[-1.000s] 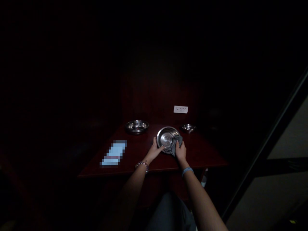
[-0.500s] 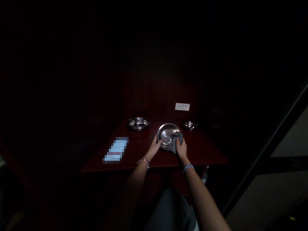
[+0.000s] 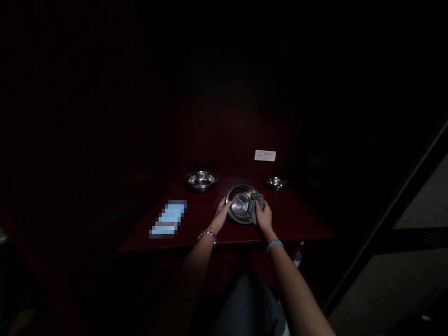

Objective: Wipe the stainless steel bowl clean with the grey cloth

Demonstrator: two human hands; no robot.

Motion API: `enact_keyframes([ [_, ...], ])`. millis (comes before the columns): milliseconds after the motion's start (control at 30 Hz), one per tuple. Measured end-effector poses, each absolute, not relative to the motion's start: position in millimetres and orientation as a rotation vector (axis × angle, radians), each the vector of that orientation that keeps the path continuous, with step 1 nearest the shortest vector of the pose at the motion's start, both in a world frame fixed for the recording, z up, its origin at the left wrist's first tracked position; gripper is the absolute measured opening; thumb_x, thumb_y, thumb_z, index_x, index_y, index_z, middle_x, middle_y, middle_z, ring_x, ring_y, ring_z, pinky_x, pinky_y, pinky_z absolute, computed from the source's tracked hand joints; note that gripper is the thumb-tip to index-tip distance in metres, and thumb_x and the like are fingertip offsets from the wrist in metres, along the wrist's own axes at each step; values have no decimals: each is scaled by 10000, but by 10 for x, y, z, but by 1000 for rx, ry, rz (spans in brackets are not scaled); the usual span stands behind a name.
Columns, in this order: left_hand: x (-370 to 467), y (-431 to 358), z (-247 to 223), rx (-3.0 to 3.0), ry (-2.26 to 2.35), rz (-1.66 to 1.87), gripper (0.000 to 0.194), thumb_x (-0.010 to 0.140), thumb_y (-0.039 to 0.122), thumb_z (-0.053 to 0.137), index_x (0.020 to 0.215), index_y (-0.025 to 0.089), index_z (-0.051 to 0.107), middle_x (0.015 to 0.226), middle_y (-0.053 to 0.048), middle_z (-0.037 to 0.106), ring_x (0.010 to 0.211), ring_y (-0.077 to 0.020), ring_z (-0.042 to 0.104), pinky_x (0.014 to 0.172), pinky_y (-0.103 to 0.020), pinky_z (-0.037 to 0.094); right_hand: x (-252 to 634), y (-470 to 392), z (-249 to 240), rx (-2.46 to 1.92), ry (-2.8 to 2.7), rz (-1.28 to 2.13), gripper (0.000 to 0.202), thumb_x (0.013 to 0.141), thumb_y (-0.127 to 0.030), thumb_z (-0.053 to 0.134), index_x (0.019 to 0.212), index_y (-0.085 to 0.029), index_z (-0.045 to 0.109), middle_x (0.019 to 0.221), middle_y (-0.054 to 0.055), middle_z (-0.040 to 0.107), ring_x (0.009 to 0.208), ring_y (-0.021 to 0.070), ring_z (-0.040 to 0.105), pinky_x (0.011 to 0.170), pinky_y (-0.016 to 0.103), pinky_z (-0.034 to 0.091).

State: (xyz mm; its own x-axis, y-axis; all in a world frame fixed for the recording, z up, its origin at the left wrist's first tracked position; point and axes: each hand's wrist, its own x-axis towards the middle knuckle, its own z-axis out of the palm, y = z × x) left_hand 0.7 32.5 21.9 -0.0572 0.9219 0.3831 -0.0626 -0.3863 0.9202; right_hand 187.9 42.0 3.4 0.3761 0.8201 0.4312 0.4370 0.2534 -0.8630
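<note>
A shiny steel bowl (image 3: 239, 204) is held up over the dark red table, its inside turned toward me. My left hand (image 3: 221, 215) grips the bowl's left rim, thumb over the edge and fingers hidden behind it. At the right rim, my right hand (image 3: 263, 215) is closed on a grey cloth (image 3: 255, 208), which lies pressed against the bowl's inner wall. Whether the fingers of that hand also reach round the bowl's back cannot be seen.
On the table (image 3: 297, 224), a larger steel dish (image 3: 201, 181) sits at the back left and a small steel bowl (image 3: 276, 183) at the back right. A blurred-out bright rectangle (image 3: 168, 218) lies at the left. A white socket plate (image 3: 265, 155) is on the back wall.
The bowl has shifted slightly down and left, and its tilt has changed a little. My left hand has moved with it. The cloth stays at the right rim under my right hand.
</note>
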Motion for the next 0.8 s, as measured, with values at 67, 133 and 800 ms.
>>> enact_keyframes([
  [67, 27, 296, 234, 1419, 978, 1536, 494, 871, 408, 569, 1284, 154, 662, 1350, -110, 693, 1312, -304, 590, 1189, -446, 384, 1877, 418, 38, -1373, -1225, 384, 333, 941, -419, 536, 1067, -167, 714, 1080, 157, 774, 1017, 280, 722, 883, 325, 525],
  [133, 52, 266, 250, 1424, 969, 1520, 542, 895, 445, 564, 1362, 174, 611, 1413, -108, 653, 1375, -304, 543, 1215, -452, 353, 1879, 415, 41, -1369, -1208, 387, 335, 941, -421, 539, 1074, -168, 714, 1069, 156, 776, 1013, 281, 724, 878, 325, 528],
  [800, 83, 330, 170, 1541, 1006, 1438, 751, 773, 302, 698, 1470, 167, 453, 1457, -136, 578, 1410, -301, 485, 1235, -427, 304, 1877, 416, 29, -1413, -1166, 373, 368, 956, -432, 494, 1120, -161, 682, 1107, 166, 765, 1042, 282, 725, 877, 332, 535],
])
